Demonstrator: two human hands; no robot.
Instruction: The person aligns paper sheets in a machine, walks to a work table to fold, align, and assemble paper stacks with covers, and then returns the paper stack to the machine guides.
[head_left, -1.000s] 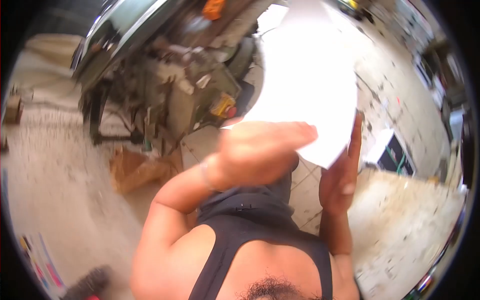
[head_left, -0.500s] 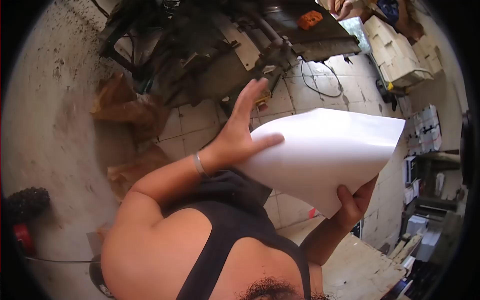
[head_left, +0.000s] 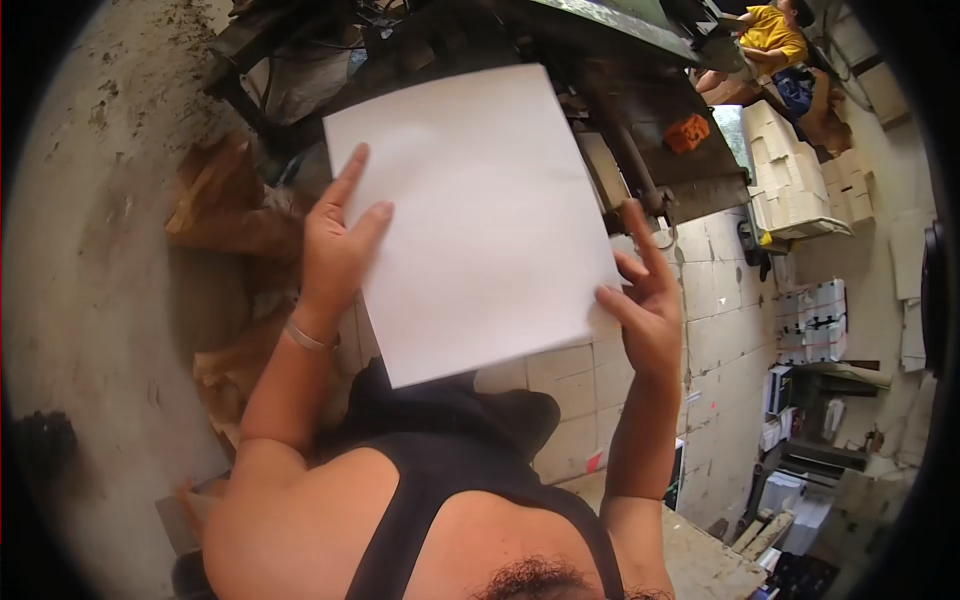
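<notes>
A white sheet of paper (head_left: 475, 225) is held up in front of my body, nearly flat. Whether it is one sheet or a thin stack, I cannot tell. My left hand (head_left: 335, 245) grips its left edge, thumb and forefinger along the side, with a light band on the wrist. At the lower right edge my right hand (head_left: 650, 305) holds the paper near the corner, its forefinger stretched upward. Beyond the paper's far edge stands a dark machine (head_left: 420, 50), partly covered by the sheet.
An orange object (head_left: 687, 133) lies on the machine's metal surface. Crumpled brown paper (head_left: 215, 200) is at the left. Stacked cream blocks (head_left: 785, 165) stand at the upper right, near a person in a yellow shirt (head_left: 772, 40). Bundled stacks (head_left: 812, 320) sit farther right on tiled floor (head_left: 715, 350).
The paper has gone from curved and tilted to nearly flat, swinging left and away from my body. My left hand has moved left onto its edge; the right hand has shifted slightly left and up.
</notes>
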